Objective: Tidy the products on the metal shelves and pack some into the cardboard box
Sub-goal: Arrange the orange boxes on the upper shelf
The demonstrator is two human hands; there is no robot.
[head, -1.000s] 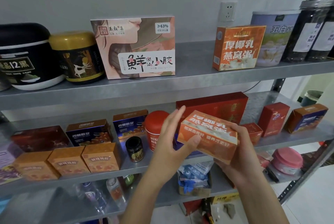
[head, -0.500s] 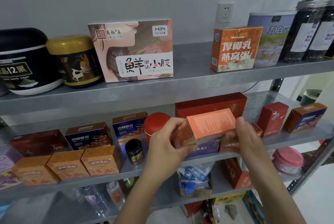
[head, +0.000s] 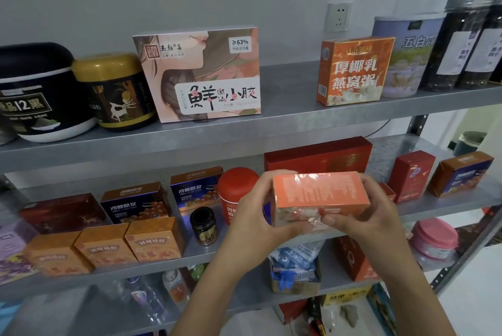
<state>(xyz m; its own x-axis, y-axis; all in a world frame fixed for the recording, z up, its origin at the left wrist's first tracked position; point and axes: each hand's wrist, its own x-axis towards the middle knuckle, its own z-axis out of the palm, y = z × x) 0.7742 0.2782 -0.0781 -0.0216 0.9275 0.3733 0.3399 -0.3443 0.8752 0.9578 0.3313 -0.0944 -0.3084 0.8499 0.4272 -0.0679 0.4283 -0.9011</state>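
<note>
I hold an orange product box (head: pixel 320 191) in front of the middle metal shelf (head: pixel 244 251), its printed back face turned up. My left hand (head: pixel 258 216) grips its left end and my right hand (head: pixel 372 213) grips its right end, thumbs on the near side. A matching orange box (head: pixel 354 71) stands upright on the top shelf (head: pixel 217 132), to the right of a large pink box (head: pixel 201 75). No cardboard packing box is clearly in view.
The top shelf also bears a black pot (head: pixel 38 91), a gold-lidded jar (head: pixel 116 91), a pale canister (head: pixel 404 56) and dark jars (head: pixel 467 42). On the middle shelf stand orange boxes (head: pixel 106 243), blue boxes (head: pixel 135 202), a red jar (head: pixel 233 189), a small dark jar (head: pixel 203 225) and red boxes (head: pixel 410 178).
Both hands have turned the orange box over, from its titled face up to its printed back face up, and brought it level and slightly lower in front of the middle shelf.
</note>
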